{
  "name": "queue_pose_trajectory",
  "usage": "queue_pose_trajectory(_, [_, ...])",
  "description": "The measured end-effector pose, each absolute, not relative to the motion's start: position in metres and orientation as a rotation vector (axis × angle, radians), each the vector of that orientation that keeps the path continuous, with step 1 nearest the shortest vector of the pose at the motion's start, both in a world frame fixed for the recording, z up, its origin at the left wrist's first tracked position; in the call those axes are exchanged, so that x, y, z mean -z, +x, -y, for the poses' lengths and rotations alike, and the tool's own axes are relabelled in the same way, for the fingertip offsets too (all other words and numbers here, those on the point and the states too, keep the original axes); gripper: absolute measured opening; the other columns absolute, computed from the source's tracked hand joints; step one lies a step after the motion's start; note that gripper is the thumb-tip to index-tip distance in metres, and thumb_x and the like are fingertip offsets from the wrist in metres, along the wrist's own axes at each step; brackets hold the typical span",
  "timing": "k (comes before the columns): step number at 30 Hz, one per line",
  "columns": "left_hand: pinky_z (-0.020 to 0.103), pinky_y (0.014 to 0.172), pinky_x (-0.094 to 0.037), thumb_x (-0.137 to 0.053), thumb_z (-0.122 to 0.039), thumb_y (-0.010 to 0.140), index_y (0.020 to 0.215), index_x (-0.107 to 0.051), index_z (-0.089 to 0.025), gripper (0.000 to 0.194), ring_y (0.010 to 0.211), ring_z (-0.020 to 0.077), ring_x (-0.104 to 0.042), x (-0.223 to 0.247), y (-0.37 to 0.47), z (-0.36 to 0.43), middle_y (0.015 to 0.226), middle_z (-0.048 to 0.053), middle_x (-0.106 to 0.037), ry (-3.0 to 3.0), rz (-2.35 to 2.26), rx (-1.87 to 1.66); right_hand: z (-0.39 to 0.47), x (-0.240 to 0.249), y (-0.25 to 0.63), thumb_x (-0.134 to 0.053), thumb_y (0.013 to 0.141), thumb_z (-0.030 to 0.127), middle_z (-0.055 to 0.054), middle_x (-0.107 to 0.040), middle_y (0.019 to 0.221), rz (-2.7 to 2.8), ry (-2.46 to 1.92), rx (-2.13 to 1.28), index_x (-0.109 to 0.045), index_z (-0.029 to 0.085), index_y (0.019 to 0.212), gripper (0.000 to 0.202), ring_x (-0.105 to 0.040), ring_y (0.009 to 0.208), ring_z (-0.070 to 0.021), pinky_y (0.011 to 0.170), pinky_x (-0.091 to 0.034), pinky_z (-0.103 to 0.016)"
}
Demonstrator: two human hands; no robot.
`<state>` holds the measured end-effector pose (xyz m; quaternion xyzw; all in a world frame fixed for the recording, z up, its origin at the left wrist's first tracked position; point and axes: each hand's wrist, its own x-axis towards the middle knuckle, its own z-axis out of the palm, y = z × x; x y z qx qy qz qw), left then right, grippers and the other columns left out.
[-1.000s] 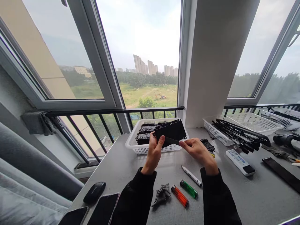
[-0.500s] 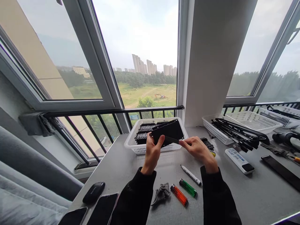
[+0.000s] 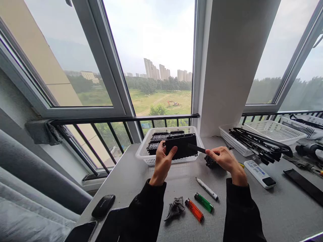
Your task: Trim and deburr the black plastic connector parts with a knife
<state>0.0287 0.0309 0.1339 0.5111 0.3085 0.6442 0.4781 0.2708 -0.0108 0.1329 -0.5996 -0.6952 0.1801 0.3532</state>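
Observation:
My left hand (image 3: 162, 163) grips a flat black plate (image 3: 180, 148) by its left end, thumb on its face, fingers hidden behind. In my right hand (image 3: 226, 162) a thin black strip (image 3: 196, 148) is pinched between thumb and fingers; the strip's far end lies over the right part of the plate. Both are above the front of a white basket (image 3: 140, 154) that holds rows of black toothed parts (image 3: 157, 138). More black parts (image 3: 210, 162) lie on the table just left of my right hand.
Nearer on the grey table (image 3: 141, 181) are a white marker (image 3: 207, 189), a green lighter (image 3: 204, 202), an orange lighter (image 3: 194, 210) and a grey rag (image 3: 175, 209). Baskets (image 3: 277, 131), a white device (image 3: 259, 173) and long black parts (image 3: 259, 144) stand right. Phones lie front left.
My right hand has moved right with the strip, whose end has shifted from the plate's lower edge onto its face. The plate has turned closer to level in my left hand.

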Motion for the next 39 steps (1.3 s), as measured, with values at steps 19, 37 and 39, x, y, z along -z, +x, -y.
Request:
queue_pose_trajectory(19, [0.036,0.087,-0.052,-0.079,-0.036,0.070,0.102,-0.057,-0.018,0.043,0.090,0.0233,-0.069,-0.141,0.027,-0.021,0.093,0.005,-0.072,1.245,-0.800,-1.518,0.019,-0.138,0.273,-0.048,0.086,0.062,0.002,-0.032,0.051,1.815,-1.571,-0.412,-0.035,0.019,0.049,0.059,-0.028,0.052,-0.0111,0.052,-0.019,-0.028])
queue_pose_trajectory(37, [0.034,0.080,-0.052,-0.067,-0.041,0.081,0.108,-0.049,-0.020,0.039,0.085,0.0207,-0.068,-0.134,0.032,-0.021,0.090,0.003,-0.071,1.243,-0.837,-1.465,-0.014,-0.122,0.199,-0.076,0.065,0.050,0.004,-0.051,0.059,1.163,-1.325,-0.633,-0.054,0.019,0.069,0.039,-0.045,0.054,-0.0115,0.051,-0.035,-0.024])
queue_pose_trajectory(39, [0.033,0.078,-0.052,-0.066,-0.039,0.082,0.105,-0.048,-0.021,0.034,0.082,0.0194,-0.068,-0.132,0.036,-0.019,0.089,0.003,-0.071,1.292,-0.882,-1.485,-0.018,-0.117,0.195,-0.075,0.067,0.053,0.000,-0.057,0.062,1.151,-1.360,-0.590,-0.060,0.017,0.066,0.039,-0.050,0.058,-0.0135,0.054,-0.038,-0.025])
